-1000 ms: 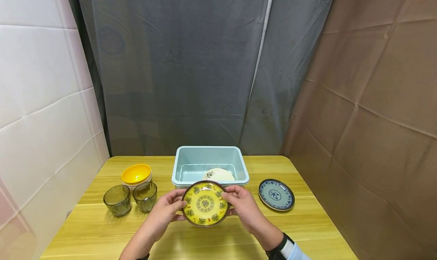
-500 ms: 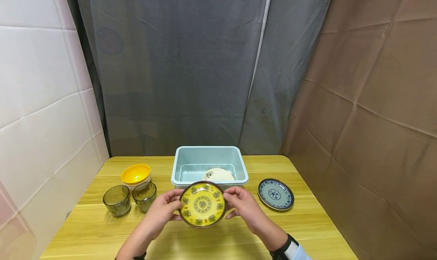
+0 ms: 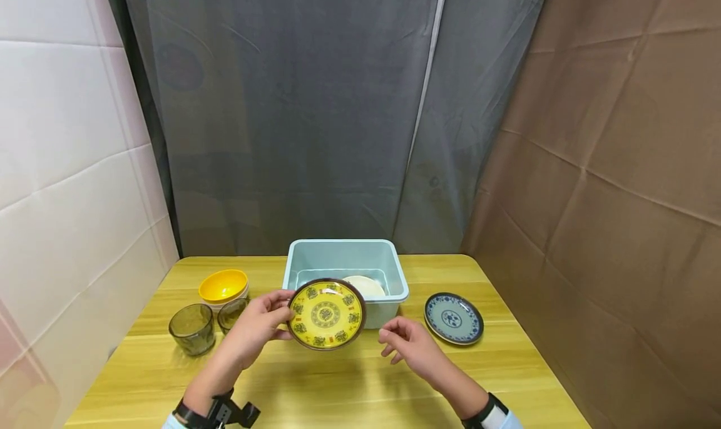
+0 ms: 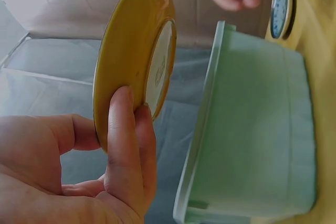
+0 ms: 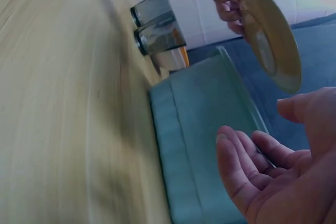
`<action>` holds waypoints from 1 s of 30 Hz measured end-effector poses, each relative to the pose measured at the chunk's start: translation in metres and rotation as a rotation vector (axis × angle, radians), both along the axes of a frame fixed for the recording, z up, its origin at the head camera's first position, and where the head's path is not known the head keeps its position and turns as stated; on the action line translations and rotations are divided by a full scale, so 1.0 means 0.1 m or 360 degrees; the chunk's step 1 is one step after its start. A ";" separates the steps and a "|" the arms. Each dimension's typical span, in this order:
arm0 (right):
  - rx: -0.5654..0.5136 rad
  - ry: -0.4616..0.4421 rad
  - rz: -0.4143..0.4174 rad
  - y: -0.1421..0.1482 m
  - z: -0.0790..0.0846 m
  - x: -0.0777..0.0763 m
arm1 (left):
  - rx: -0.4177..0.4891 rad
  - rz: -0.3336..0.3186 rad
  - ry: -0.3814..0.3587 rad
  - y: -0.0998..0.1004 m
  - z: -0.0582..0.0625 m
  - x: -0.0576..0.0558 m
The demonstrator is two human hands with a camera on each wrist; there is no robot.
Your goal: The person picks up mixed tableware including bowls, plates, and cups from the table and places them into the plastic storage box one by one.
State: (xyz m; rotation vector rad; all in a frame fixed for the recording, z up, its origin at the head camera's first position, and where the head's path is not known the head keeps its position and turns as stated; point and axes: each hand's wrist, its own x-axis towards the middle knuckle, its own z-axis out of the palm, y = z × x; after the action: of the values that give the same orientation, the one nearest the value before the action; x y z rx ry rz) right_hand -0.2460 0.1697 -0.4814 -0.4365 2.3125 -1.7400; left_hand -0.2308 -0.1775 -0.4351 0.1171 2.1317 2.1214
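A yellow patterned plate (image 3: pixel 327 314) with a dark brown rim is held up in front of the light blue basin (image 3: pixel 383 314). My left hand (image 3: pixel 257 325) pinches its left edge, thumb on the face and fingers behind. The left wrist view shows the plate's plain yellow back (image 4: pixel 131 40) with a whitish foot. To the right of the plate, my right hand (image 3: pixel 414 347) holds nothing, its fingers loosely bent and apart from the rim. Inside the basin lies a white plate (image 3: pixel 366 285), partly hidden by the yellow one.
A blue patterned plate (image 3: pixel 454 318) with a dark rim lies right of the basin. At left stand a smoky drinking glass (image 3: pixel 193 330) and a second glass (image 3: pixel 230 313), partly behind my left hand. Behind them, a yellow bowl (image 3: pixel 223 286) sits on a white one.
My right hand has let go of the yellow plate and moved away to the right and down. My left hand has lifted the plate slightly up and left.
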 end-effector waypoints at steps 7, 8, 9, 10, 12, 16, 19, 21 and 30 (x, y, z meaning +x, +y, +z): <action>0.0059 -0.0032 -0.0029 0.09 -0.10 0.04 | -0.0025 -0.0049 -0.0031 -0.08 0.15 -0.30; 0.0066 -0.0034 -0.0028 0.10 -0.11 0.04 | -0.0032 -0.0047 -0.0039 -0.08 0.17 -0.34; 0.0071 -0.0037 -0.0028 0.11 -0.12 0.05 | -0.0040 -0.0060 -0.0039 -0.09 0.19 -0.39; 0.0078 -0.0038 -0.0027 0.12 -0.13 0.05 | -0.0048 -0.0061 -0.0041 -0.10 0.21 -0.43; 0.0090 -0.0038 -0.0024 0.13 -0.14 0.06 | -0.0060 -0.0074 -0.0035 -0.10 0.25 -0.53; 0.0110 -0.0026 -0.0024 0.16 -0.16 0.06 | -0.0086 -0.0094 -0.0017 -0.10 0.32 -0.74; 0.0118 -0.0019 -0.0023 0.18 -0.16 0.06 | -0.0130 -0.0096 -0.0019 -0.08 0.36 -0.91; 0.0121 -0.0019 -0.0018 0.19 -0.16 0.06 | -0.0176 -0.0083 -0.0027 -0.06 0.39 -1.01; 0.0111 -0.0041 -0.0016 0.23 -0.19 0.11 | -0.0387 -0.0165 -0.0117 -0.03 0.44 -1.44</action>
State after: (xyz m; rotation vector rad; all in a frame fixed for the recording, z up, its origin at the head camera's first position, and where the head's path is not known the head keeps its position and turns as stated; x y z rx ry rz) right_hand -0.2354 0.1927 -0.5002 -0.3881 2.3527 -1.6540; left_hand -0.3744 -0.1802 -0.3915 0.1196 2.2666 1.7672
